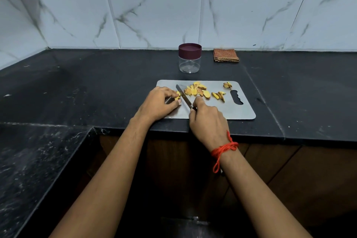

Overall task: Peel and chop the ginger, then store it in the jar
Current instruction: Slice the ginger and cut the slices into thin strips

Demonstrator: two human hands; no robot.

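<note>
Steel-grey cutting board (228, 109), flat, rounded corners, wavy handle slot at its right end, lying on a black stone counter (96, 83) near the front edge. Left hand (160, 102): on the board's left end, fingers curled down, pinching a small yellow ginger piece (178, 95) against the surface. Right hand (207, 120): wrapped around the dark handle of a knife (183, 98), index finger extended along the top; blade angled away toward the upper left, its edge just beside the held piece. Red thread (225, 148) tied at the right wrist, one loose end hanging. Sliced ginger (197, 90): a heap of yellow slices with some brownish peel mixed in, mid-board, right of the blade. Second small cluster (219, 95) nearer the slot; a third bit (227, 84) at the board's far right corner. Jar (189, 58): clear, nothing visible inside, maroon screw lid on, standing upright on the counter behind the board, apart from it. Folded checked cloth (226, 55), orange-brown, right of the jar against the wall base. White marble-pattern tiles (154, 11) behind. Wooden cabinet fronts (309, 170) below the counter.
</note>
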